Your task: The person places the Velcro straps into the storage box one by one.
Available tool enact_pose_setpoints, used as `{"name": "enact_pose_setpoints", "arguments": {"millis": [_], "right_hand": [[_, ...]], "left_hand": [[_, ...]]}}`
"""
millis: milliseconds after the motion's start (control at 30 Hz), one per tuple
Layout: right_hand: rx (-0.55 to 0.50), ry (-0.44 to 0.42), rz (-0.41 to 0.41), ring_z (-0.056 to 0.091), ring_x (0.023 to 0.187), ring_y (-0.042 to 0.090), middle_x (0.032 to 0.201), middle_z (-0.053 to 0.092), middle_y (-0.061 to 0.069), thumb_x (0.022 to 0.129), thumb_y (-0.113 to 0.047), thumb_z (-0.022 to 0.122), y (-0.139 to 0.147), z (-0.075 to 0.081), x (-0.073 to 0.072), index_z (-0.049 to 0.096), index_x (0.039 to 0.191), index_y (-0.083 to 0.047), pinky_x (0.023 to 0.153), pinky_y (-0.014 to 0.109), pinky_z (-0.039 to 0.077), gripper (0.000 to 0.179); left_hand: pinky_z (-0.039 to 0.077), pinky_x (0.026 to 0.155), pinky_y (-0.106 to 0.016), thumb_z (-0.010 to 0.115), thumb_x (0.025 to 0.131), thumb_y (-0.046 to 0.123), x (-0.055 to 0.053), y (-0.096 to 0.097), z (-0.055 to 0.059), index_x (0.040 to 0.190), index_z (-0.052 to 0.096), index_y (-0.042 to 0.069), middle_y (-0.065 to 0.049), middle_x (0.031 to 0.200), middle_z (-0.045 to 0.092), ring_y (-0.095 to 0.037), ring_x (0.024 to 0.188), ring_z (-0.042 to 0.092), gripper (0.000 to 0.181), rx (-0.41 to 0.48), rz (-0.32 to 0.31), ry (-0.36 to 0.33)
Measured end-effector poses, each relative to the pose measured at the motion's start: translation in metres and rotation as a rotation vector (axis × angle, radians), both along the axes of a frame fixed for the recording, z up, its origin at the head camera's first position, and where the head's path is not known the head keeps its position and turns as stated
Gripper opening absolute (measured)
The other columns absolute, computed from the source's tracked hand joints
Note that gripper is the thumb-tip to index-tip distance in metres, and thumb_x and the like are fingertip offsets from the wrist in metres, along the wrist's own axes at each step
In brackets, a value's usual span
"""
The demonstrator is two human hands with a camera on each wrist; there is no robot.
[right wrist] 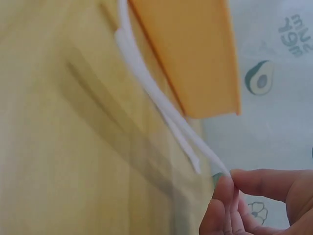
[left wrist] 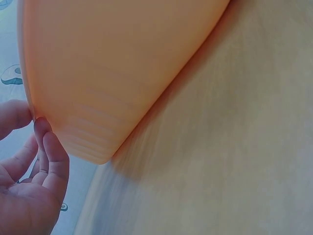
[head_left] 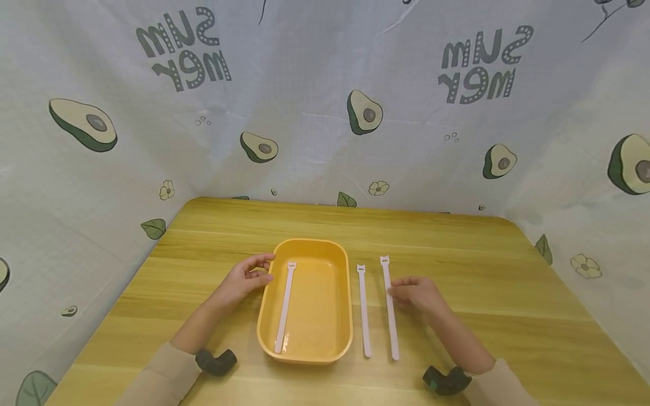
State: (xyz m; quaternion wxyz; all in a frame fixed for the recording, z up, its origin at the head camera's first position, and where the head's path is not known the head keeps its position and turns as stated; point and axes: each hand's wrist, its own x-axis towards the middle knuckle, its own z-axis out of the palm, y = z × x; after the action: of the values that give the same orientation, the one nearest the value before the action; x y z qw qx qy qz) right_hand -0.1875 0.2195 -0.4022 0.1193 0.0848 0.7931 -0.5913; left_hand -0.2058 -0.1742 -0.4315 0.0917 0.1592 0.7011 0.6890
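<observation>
My left hand (head_left: 249,279) is at the left rim of a yellow rectangular tray (head_left: 349,316). In the left wrist view, thumb and fingertips (left wrist: 43,126) pinch that rim. A pale cable strap (head_left: 286,307) with a slotted head lies inside, along the left wall. To the tray's right, a second cable strap (head_left: 364,313) rests on the table. My right hand (head_left: 418,294) pinches a third, longer-looking cable strap (head_left: 391,316) along its upper part. The right wrist view shows this held strap (right wrist: 151,88) raised, with a shadow on the wood below.
The wooden table (head_left: 487,282) has rounded far corners. A white curtain (head_left: 304,84) printed with avocados and lettering hangs behind it and at both sides. Dark curved pieces (head_left: 216,362) sit at both wrists.
</observation>
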Motion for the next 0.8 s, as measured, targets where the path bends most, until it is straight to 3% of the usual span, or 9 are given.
{"name": "enact_pose_setpoints", "arguments": {"millis": [467,800], "right_hand": [[-0.314,-0.064,0.056,0.066,0.076,0.012,0.087,0.068,0.004,0.091,0.000,0.063,-0.016,0.021,0.003,0.051,0.121,0.018,0.076,0.027,0.056,0.037],[-0.402,-0.078,0.058,0.065,0.073,0.010,0.084,0.066,0.004,0.093,0.004,0.059,-0.037,0.032,0.003,0.047,0.123,0.020,0.072,0.023,0.056,0.036]], "left_hand": [[0.051,0.076,-0.020,0.063,0.092,0.001,0.001,0.000,-0.001,0.137,0.042,-0.013,-0.011,0.109,0.044,-0.013,0.088,0.056,0.052,0.005,-0.006,0.012],[0.051,0.076,-0.021,0.064,0.091,0.000,0.001,0.000,0.000,0.137,0.043,-0.012,-0.012,0.111,0.045,-0.014,0.088,0.057,0.052,-0.009,0.007,0.007]]}}
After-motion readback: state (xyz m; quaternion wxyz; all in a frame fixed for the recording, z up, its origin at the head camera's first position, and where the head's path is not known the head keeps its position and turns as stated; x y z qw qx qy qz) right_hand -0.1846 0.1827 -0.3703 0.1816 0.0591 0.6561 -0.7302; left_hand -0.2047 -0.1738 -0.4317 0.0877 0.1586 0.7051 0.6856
